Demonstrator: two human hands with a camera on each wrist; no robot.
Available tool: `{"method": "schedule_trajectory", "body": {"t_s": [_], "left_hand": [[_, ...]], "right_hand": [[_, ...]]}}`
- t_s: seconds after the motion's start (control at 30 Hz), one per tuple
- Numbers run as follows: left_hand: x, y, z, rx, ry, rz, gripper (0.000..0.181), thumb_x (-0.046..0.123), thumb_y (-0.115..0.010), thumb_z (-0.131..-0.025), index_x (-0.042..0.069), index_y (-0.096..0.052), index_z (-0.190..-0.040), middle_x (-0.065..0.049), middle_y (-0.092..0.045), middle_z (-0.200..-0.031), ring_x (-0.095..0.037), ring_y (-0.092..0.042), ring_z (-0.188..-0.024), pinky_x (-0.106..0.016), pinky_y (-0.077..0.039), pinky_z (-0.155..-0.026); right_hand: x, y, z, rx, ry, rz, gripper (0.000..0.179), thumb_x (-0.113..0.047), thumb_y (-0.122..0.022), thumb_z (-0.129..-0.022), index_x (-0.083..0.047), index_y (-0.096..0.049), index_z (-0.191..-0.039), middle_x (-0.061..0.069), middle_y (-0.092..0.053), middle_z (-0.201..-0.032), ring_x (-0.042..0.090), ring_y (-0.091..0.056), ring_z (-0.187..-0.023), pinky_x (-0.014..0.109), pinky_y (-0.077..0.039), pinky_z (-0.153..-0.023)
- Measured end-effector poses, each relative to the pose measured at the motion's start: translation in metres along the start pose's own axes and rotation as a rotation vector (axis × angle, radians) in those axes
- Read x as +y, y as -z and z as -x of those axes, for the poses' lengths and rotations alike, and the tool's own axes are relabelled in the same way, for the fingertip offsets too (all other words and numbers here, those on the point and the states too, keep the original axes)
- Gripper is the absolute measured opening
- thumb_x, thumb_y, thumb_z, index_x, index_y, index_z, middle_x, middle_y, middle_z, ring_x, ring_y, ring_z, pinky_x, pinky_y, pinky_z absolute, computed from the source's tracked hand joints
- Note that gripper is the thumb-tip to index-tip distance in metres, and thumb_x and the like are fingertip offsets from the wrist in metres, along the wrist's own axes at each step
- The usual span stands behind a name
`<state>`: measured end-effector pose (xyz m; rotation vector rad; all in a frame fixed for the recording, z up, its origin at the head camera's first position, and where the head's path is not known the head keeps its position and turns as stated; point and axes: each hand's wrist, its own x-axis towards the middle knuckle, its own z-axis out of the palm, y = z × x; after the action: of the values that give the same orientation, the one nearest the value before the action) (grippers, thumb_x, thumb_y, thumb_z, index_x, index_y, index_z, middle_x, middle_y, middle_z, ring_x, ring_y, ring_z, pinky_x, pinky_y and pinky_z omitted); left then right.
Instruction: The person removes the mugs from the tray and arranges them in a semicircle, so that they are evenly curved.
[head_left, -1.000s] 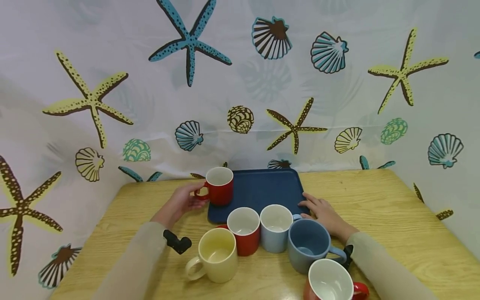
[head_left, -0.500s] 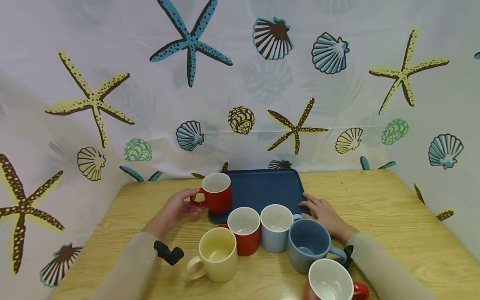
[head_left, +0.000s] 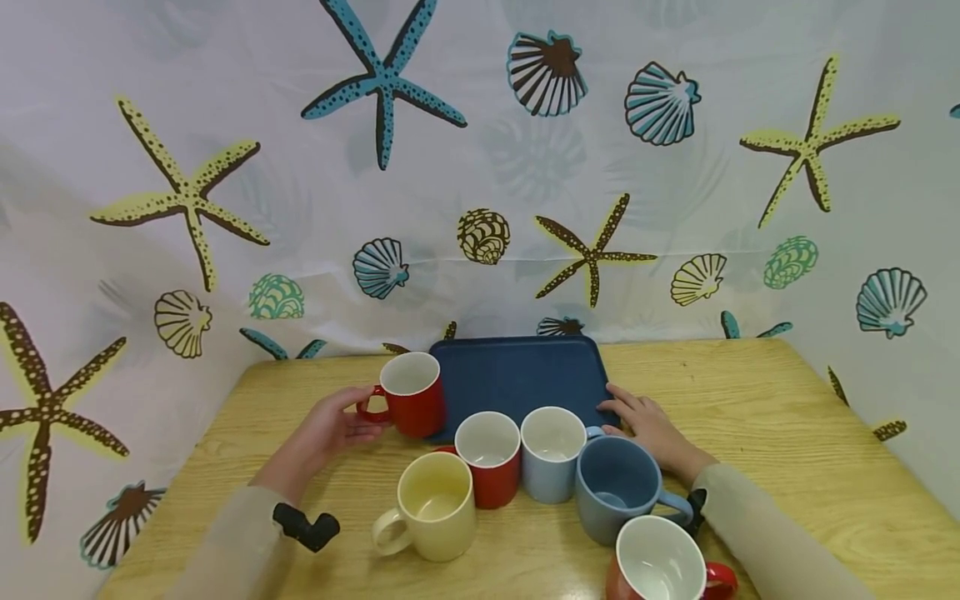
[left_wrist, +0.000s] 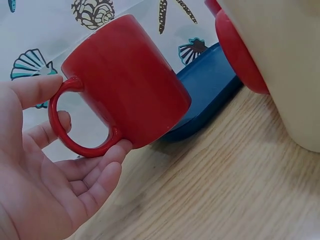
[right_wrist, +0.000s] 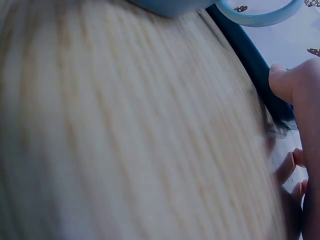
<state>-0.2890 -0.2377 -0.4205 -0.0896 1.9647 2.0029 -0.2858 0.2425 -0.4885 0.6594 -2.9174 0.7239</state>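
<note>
My left hand (head_left: 330,429) holds a red mug (head_left: 416,404) with a white inside by its handle, at the left end of a dark blue tray (head_left: 517,375). In the left wrist view the mug (left_wrist: 127,82) is tilted; the thumb lies on top of the handle (left_wrist: 95,150) and the fingers are below and behind it. My right hand (head_left: 648,429) rests at the right edge of the tray, fingers outstretched towards it. The right wrist view shows the thumb (right_wrist: 285,82) against the tray's edge, other fingers partly hidden.
In front of the tray stand a red mug (head_left: 495,479), a light blue mug (head_left: 551,475), a darker blue mug (head_left: 607,508) and a pale yellow mug (head_left: 446,533). Another red mug (head_left: 660,558) is nearest, by the right forearm. A patterned cloth (head_left: 480,167) hangs behind the wooden table (head_left: 735,392).
My left hand has drawn the red mug leftward and towards me, from over the tray to its left edge. The right hand and the other mugs have stayed in place.
</note>
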Motion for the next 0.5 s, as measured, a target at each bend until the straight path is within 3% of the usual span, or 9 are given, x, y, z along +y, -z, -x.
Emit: {"method": "schedule_trajectory", "body": {"t_s": [0.27,0.5], "left_hand": [[-0.001,0.011,0.016,-0.004,-0.011,0.025,0.026,0.039,-0.049,-0.095,0.015,-0.047,-0.087,-0.015,-0.058,-0.113,-0.032,-0.063,-0.095,-0.039,-0.049,-0.086],[-0.006,0.022,0.039,-0.031,-0.048,0.044,0.025,0.034,-0.047,-0.097,0.015,-0.048,-0.081,-0.010,-0.065,-0.102,-0.028,-0.065,-0.089,-0.036,-0.051,-0.081]], "right_hand": [[-0.001,0.001,0.000,0.005,0.000,-0.001,0.046,-0.045,-0.051,-0.092,-0.017,-0.054,-0.128,0.010,-0.027,-0.149,0.037,-0.037,-0.121,0.060,-0.030,-0.096],[-0.003,0.003,0.001,-0.001,0.005,-0.015,0.045,-0.043,-0.051,-0.092,-0.014,-0.054,-0.128,0.012,-0.028,-0.149,0.037,-0.038,-0.119,0.060,-0.031,-0.095]]}}
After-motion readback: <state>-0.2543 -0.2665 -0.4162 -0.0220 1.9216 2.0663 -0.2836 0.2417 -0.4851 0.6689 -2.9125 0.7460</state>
